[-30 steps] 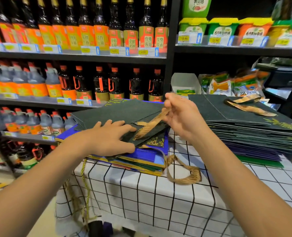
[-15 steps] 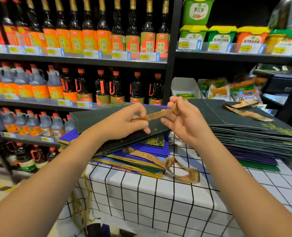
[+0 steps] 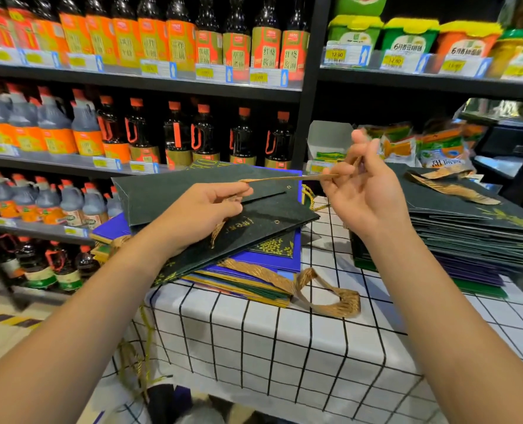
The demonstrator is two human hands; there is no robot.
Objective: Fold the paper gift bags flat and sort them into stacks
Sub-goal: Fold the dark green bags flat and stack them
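Left hand (image 3: 205,206) and right hand (image 3: 361,191): each pinches an end of the gold ribbon handle (image 3: 284,178), stretched taut between them above the dark green gift bag (image 3: 263,221), which tops the left stack (image 3: 254,270) on the checked table (image 3: 269,347)

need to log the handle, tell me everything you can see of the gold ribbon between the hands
The ribbon is a flat gold strip, woven-looking, pulled taut and almost level above the dark green bag. The left hand pinches its left end; the right hand pinches its right end. More gold ribbon hangs below the left hand over the bag's face.
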